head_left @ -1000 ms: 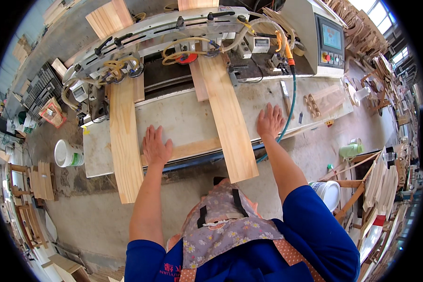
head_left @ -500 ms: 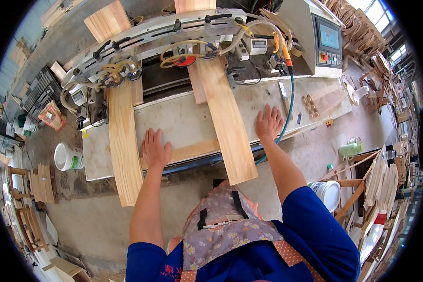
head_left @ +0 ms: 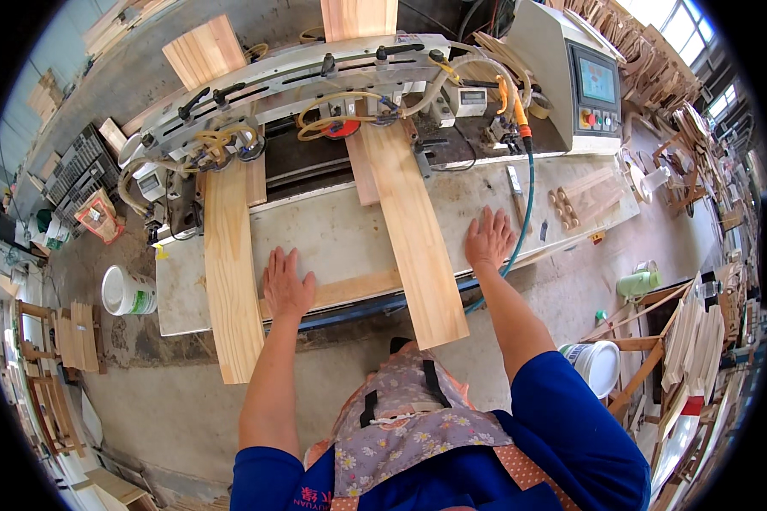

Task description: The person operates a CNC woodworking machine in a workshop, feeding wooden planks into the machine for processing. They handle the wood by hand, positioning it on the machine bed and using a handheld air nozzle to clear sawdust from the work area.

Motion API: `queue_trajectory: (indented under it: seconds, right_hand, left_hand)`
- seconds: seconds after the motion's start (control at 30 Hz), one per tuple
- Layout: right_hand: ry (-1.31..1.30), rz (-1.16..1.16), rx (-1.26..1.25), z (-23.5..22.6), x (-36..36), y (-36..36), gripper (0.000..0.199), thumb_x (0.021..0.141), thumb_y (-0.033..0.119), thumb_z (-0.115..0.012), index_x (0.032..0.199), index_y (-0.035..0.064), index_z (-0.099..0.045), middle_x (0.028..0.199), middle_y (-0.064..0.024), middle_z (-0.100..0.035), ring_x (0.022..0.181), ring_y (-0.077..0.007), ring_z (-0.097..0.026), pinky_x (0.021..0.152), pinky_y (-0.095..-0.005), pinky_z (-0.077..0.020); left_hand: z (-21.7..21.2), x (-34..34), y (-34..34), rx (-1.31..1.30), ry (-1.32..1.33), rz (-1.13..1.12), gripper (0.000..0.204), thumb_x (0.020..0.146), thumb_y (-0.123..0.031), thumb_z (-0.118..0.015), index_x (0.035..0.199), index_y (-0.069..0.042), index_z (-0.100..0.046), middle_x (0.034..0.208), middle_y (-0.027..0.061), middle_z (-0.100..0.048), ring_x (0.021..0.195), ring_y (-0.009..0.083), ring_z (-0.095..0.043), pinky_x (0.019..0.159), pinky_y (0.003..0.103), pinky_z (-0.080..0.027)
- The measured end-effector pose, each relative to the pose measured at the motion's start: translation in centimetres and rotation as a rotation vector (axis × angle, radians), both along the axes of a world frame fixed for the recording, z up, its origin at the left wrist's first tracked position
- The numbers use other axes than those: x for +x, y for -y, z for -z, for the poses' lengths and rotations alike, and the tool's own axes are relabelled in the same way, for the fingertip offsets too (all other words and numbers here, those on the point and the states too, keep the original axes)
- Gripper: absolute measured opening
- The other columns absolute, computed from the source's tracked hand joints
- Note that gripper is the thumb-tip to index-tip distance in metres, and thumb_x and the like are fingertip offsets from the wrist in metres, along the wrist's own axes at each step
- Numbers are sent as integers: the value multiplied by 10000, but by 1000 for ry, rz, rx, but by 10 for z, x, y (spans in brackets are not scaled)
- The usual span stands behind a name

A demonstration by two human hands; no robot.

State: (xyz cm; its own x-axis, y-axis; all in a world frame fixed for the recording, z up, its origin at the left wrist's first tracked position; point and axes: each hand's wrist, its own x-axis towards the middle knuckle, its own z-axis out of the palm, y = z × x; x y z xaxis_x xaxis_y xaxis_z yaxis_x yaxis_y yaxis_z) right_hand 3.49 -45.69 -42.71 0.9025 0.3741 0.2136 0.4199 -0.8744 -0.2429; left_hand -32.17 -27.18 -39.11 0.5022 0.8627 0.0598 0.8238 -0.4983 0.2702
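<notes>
Two long pale wooden boards reach from under the machine's clamps out past the table's front edge: the left board (head_left: 233,281) and the right board (head_left: 419,247). Between them my left hand (head_left: 287,284) lies flat near the front edge, fingers spread, just right of the left board. To the right of the other board, my right hand (head_left: 489,238) rests on the table (head_left: 332,226) with its fingers apart, close to a teal hose (head_left: 524,213). Neither hand holds anything. The boards' far ends are partly hidden beneath the clamp bar (head_left: 290,89).
A control box (head_left: 594,85) with screen and buttons stands at the back right. On the table's right lie a chisel-like tool (head_left: 517,194) and a clear bag of round wooden pieces (head_left: 584,196). White buckets stand left (head_left: 128,290) and right (head_left: 596,366). Wood stacks line both sides.
The whole view has shifted slightly, with the scene sitting a little lower in the picture. Both hands stay flat on the table and the boards keep their places.
</notes>
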Motion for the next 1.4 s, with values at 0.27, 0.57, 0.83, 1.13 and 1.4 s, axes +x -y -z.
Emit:
queue_trajectory:
  seconds: [0.27, 0.57, 0.83, 1.13, 1.4]
  right_hand:
    - [-23, 3, -13, -1, 0, 0, 505, 936, 395, -501, 1408, 222, -447, 1533, -99, -343, 1431, -263, -264, 1162, -492, -157]
    - [-31, 4, -15, -6, -2, -1, 506, 940, 383, -501, 1414, 216, -447, 1536, -100, -335, 1436, -260, -257, 1161, -497, -164]
    - [-33, 0, -17, -10, -3, -1, 500, 941, 377, -500, 1407, 203, -451, 1533, -104, -340, 1439, -268, -250, 1157, -499, -172]
    - [-10, -2, -17, -6, -2, 0, 488, 936, 382, -508, 1393, 218, -461, 1520, -110, -361, 1427, -273, -278, 1148, -497, -190]
    - [15, -18, 13, 1, -1, 2, 486, 934, 386, -512, 1387, 217, -461, 1517, -119, -362, 1425, -277, -279, 1145, -502, -191]
  left_hand:
    - [6, -2, -2, 18, -17, 18, 616, 828, -316, -638, 1381, -112, -458, 1506, 159, -360, 1417, 309, -300, 1146, 468, -269]
    - [1, 0, -1, 6, -21, -3, 612, 828, -308, -638, 1382, -117, -459, 1507, 153, -361, 1415, 300, -302, 1149, 462, -264]
    - [-1, 1, 1, -7, -3, -16, 604, 825, -302, -647, 1373, -120, -470, 1507, 153, -360, 1417, 300, -298, 1154, 459, -254]
    - [4, -2, -1, -15, -7, -6, 611, 833, -318, -642, 1382, -124, -458, 1514, 158, -347, 1429, 299, -276, 1159, 460, -247]
    - [7, -3, 0, 23, -2, 10, 606, 827, -315, -633, 1374, -114, -464, 1509, 161, -356, 1424, 302, -285, 1155, 464, -255]
